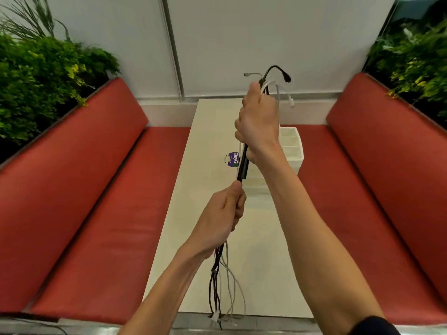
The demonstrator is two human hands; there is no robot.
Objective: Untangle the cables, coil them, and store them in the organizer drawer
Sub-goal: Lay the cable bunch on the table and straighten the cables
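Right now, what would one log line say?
left hand: grips cable bundle low | right hand: grips it high | coiling: not yet done | organizer: on table

We take this for a seating booth in a café or restaurant, or a lounge fitted out like one. Two long benches, the left bench (96, 189) and the right bench (367, 180), are padded in red on seat and back and face each other across a narrow white table (210, 122), which runs away from us to a plain white panelled wall (266, 32). Behind the backrests we see banks of leafy greenery, the left plants (36, 81) and the right plants (416, 59), rising above the cushions.
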